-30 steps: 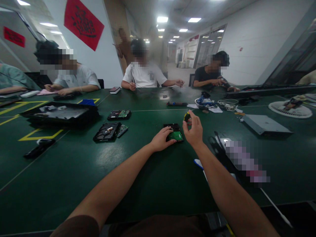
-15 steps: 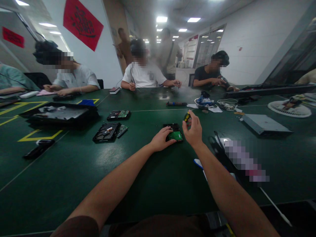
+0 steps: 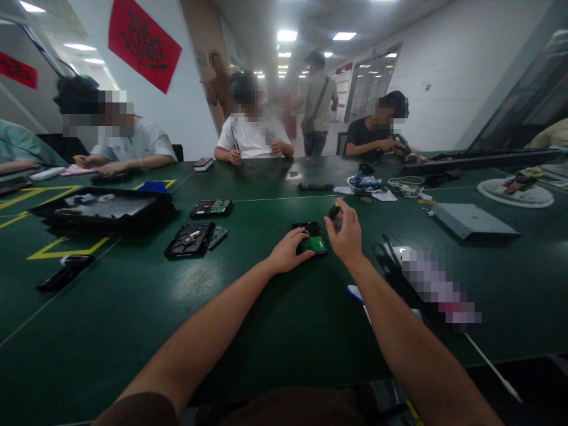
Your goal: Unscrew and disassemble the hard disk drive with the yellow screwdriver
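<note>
- On the green table (image 3: pixel 248 319), holding a black case (image 3: pixel 313 226) with a green board (image 3: pixel 315 245) steady with a half-spread left hand (image 3: pixel 290 251).
- Just right of it, pinching a dark-and-yellow handle (image 3: pixel 334 210) in a curled right hand (image 3: pixel 346 234).
- Showing less yellow than a moment ago, so likely being twisted.

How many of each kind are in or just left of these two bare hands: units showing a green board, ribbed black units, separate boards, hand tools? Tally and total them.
Green-board units: 2 (near unit under the left hand; far unit)
Ribbed black unit: 1
Separate board: 1
Yellow-ended tool in the right hand: 1
Total: 5
</note>
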`<state>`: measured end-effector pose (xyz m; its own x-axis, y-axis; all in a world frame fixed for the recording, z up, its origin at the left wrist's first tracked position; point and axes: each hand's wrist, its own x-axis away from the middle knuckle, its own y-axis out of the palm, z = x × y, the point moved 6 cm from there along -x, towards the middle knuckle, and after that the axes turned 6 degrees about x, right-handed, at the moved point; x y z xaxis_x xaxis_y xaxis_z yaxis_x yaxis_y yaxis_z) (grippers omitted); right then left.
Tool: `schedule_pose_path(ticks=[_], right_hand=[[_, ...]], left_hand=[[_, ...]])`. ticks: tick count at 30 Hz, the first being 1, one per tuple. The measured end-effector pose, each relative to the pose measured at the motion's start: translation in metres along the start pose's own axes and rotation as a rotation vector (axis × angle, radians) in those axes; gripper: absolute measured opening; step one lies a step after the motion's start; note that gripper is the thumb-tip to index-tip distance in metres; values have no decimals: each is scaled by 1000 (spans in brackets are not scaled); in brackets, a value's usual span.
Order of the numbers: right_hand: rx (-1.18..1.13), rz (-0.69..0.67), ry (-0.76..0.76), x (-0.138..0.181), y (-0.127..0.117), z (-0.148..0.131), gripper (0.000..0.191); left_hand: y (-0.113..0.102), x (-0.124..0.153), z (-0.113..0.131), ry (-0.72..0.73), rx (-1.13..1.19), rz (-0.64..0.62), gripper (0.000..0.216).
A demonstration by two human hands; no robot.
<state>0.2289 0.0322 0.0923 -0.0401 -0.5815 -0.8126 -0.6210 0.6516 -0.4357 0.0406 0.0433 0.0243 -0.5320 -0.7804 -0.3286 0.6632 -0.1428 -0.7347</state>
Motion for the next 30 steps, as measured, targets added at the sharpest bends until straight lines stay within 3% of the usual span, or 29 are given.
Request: schedule_pose_path(ticks=[30], right_hand=[[4, -10, -4, 0, 0, -2, 61]], left_hand=[[0, 0, -1, -1, -3, -1, 66]])
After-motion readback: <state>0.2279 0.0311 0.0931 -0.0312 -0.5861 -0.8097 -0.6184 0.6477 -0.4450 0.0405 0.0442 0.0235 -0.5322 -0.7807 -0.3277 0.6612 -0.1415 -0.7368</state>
